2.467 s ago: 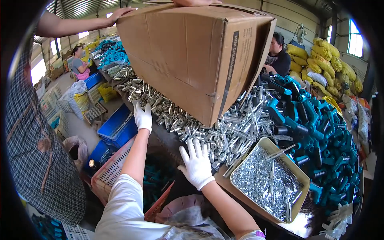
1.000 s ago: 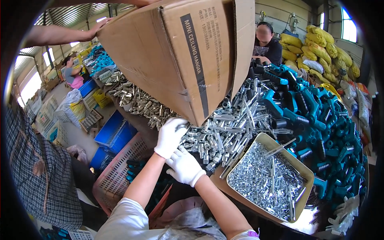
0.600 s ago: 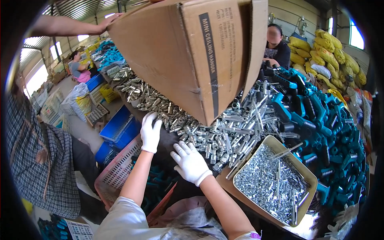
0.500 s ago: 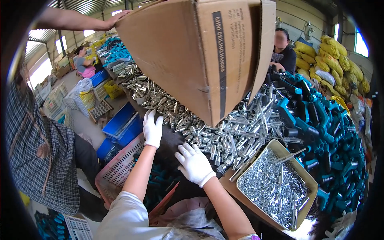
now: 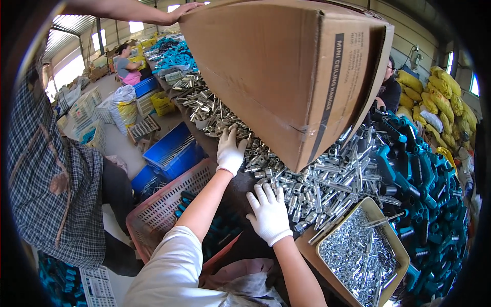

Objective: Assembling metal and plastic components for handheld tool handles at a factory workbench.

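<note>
My left hand, in a white glove, is open with its fingers at the near edge of a pile of metal sleeves and rods. To its right, my right hand, also gloved in white, is open and spread above the dark table surface, just short of the pile. Neither hand holds anything. A large cardboard box is tilted over the pile, one corner pointing down at the metal parts and hiding some of them. Another person's bare hand rests on the box's upper left edge.
A tray of small metal fasteners sits at right, beside heaped teal tool parts. A pink crate and blue bins stand at left, near a person in a checked garment. Two more people are farther back.
My view has shifted, so the scene sits farther right. My left hand has moved forward and right to the pile's edge. My right hand's fingers are more spread. The box remains tilted.
</note>
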The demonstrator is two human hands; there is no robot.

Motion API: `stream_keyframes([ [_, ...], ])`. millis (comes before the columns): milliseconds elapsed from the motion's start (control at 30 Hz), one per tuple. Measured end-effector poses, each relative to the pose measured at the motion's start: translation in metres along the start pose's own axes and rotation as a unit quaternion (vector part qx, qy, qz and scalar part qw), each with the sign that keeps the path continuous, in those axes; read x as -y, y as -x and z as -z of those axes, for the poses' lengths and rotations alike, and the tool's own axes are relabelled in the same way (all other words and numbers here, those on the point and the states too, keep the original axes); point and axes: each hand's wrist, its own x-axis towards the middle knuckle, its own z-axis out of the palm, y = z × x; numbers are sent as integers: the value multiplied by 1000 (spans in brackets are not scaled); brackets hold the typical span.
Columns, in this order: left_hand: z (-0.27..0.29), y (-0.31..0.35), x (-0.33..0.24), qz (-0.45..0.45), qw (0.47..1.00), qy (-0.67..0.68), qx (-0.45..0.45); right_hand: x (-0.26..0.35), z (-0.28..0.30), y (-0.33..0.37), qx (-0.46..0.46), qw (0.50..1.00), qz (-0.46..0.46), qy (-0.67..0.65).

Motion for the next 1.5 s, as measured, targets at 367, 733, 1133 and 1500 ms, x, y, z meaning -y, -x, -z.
stream_keyframes([
  [367, -1, -2, -7, -23, 998, -53, -6, -5, -1, -2, -21, 999, 0, -24],
  [733, 42, -47, 46, 127, 970, -188, 81, -8, -5, -1, -49, 997, -2, -52],
  [1133, 27, -57, 76, 265, 953, 148, 13, -7, -5, -3, -74, 996, 2, -58],
  [1500, 36, -38, 84, 345, 847, 381, -136, -8, -8, -1, -70, 996, 4, -51],
])
